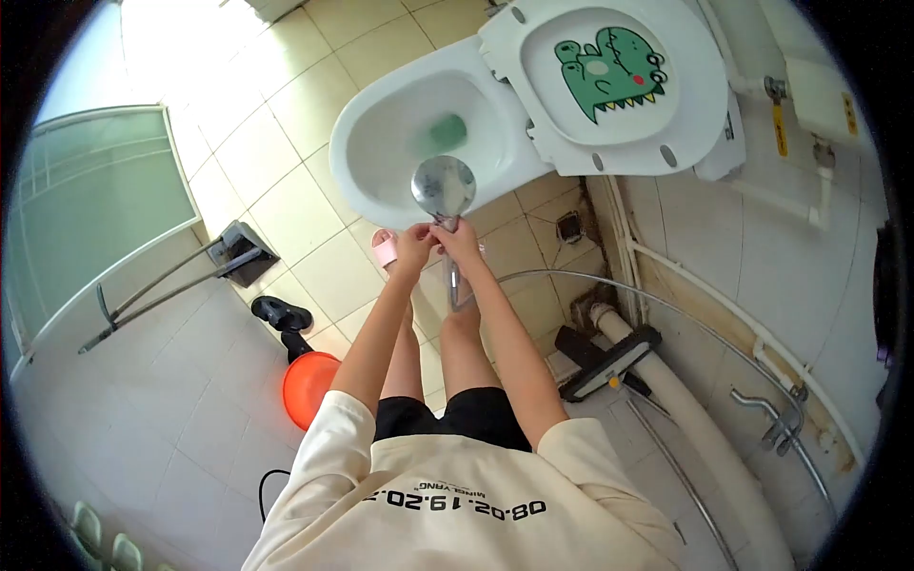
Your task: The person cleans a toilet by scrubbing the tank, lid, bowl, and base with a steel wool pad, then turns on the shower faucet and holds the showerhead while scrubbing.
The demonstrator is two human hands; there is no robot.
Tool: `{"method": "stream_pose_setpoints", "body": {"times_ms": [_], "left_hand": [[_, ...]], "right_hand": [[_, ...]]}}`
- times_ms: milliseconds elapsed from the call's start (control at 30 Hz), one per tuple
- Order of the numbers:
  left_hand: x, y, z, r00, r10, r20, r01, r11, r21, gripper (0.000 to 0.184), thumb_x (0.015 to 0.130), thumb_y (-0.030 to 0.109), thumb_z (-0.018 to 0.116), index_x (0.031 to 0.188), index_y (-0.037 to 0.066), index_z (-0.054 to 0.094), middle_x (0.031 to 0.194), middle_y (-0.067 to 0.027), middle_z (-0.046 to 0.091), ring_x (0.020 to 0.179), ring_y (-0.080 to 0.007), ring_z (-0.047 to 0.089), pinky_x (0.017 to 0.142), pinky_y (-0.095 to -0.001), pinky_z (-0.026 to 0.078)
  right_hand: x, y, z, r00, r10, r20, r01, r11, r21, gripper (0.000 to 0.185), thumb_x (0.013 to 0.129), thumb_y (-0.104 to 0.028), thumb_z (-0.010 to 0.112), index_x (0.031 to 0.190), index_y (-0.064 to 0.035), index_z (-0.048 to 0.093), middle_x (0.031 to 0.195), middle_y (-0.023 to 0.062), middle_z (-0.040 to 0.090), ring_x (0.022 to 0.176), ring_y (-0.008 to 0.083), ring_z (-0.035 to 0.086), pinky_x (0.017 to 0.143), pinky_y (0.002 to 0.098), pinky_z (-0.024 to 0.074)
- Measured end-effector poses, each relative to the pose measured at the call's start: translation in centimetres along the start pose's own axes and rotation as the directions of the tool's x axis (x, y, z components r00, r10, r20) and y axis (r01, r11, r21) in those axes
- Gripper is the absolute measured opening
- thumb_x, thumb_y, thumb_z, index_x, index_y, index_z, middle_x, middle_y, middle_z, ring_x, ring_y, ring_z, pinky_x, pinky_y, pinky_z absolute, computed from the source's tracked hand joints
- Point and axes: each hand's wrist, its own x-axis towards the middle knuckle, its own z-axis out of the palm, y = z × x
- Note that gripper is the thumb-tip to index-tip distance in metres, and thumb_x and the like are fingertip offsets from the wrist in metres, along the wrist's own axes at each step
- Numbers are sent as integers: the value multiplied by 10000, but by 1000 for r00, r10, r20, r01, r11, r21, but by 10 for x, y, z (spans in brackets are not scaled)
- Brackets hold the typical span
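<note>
A round chrome shower head [444, 181] is held over the near rim of the white toilet bowl [354, 133]. My right hand [461, 240] is wrapped around its neck, and the handle hangs down below the fingers. From the other side, my left hand [414, 246] has its fingers closed at the same neck, close against my right hand. A metal hose [609, 282] runs from the handle's lower end across to the right wall. Inside the bowl lies a green patch [446, 134]. The raised toilet lid [533, 71] carries a green dinosaur sticker [614, 76].
To the left are a dustpan [246, 255] with long handles, black shoes [282, 312] and an orange basin [308, 388]. A floor squeegee or brush [611, 365], a thick white pipe [705, 419] and a faucet [783, 428] are on the right. A floor drain [569, 226] lies beside the toilet.
</note>
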Motion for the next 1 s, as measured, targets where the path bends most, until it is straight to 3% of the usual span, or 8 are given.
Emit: {"method": "stream_pose_setpoints", "body": {"times_ms": [100, 300, 367, 467, 600, 800, 867, 1000], "left_hand": [[-4, 3, -2, 993, -111, 27, 113, 989, -96, 161, 782, 65, 534, 907, -37, 541, 795, -77, 580, 675, -132, 540, 598, -232, 443], [2, -5, -21, 921, -340, 191, 388, 839, -381, 296, 848, 221, 340, 992, 9, 488, 899, -81, 528, 820, -180, 513, 637, -312, 462], [6, 3, -21, 891, -401, 215, 454, 808, -375, 332, 719, 261, 517, 974, 50, 499, 866, -59, 529, 786, -185, 517, 634, -368, 464], [-10, 43, -3, 918, -379, 117, 369, 924, 104, 443, 725, 396, 554, 1079, 144, 468, 1038, -45, 483, 905, -172, 486, 639, -393, 452], [-7, 42, 3, 930, -368, -5, 367, 926, 90, 498, 682, 333, 631, 1091, 106, 459, 1007, -52, 510, 857, -168, 515, 593, -323, 460], [7, 11, -3, 936, -81, -342, 107, 993, 58, 302, 701, 203, 630, 895, -7, 532, 828, -39, 564, 701, -119, 538, 585, -239, 448], [6, 9, -4, 927, -73, -367, 74, 997, -10, 293, 683, 171, 631, 875, -21, 522, 795, -54, 555, 680, -118, 536, 588, -232, 440], [8, 2, -24, 922, -79, -379, 28, 990, -140, 153, 696, 95, 577, 766, -1, 481, 731, -84, 539, 599, -135, 541, 569, -239, 439]], "right_hand": [[2, -3, 2, 993, 89, 71, -90, 996, 1, 297, 677, -194, 635, 862, 21, 547, 699, 89, 591, 617, 154, 576, 504, 298, 467], [15, 28, 16, 980, -156, -120, 120, 958, -262, 337, 612, -257, 667, 741, 34, 558, 680, 171, 589, 670, 255, 594, 576, 329, 459], [20, 34, 15, 995, -100, -9, 94, 958, -270, 401, 607, -257, 677, 805, 58, 527, 724, 188, 587, 696, 265, 591, 573, 325, 459], [12, 33, 21, 979, -197, 45, 202, 957, -206, 368, 597, -233, 686, 816, 26, 544, 763, 207, 582, 747, 329, 583, 616, 349, 470], [17, 39, 33, 1000, 8, 29, -10, 997, 72, 278, 631, -190, 652, 795, 13, 557, 768, 204, 579, 744, 311, 587, 617, 349, 470], [16, 27, 28, 961, -161, 225, 197, 969, -149, 206, 678, -165, 588, 814, -12, 562, 791, 195, 575, 749, 315, 575, 644, 362, 461], [13, 32, 33, 905, -393, 163, 423, 874, -240, 201, 661, -160, 585, 801, -16, 586, 821, 183, 569, 797, 313, 547, 708, 369, 438], [16, 46, 34, 924, -338, 177, 376, 888, -266, 222, 662, -191, 606, 764, 5, 584, 856, 150, 557, 833, 230, 541, 730, 301, 430]]}}
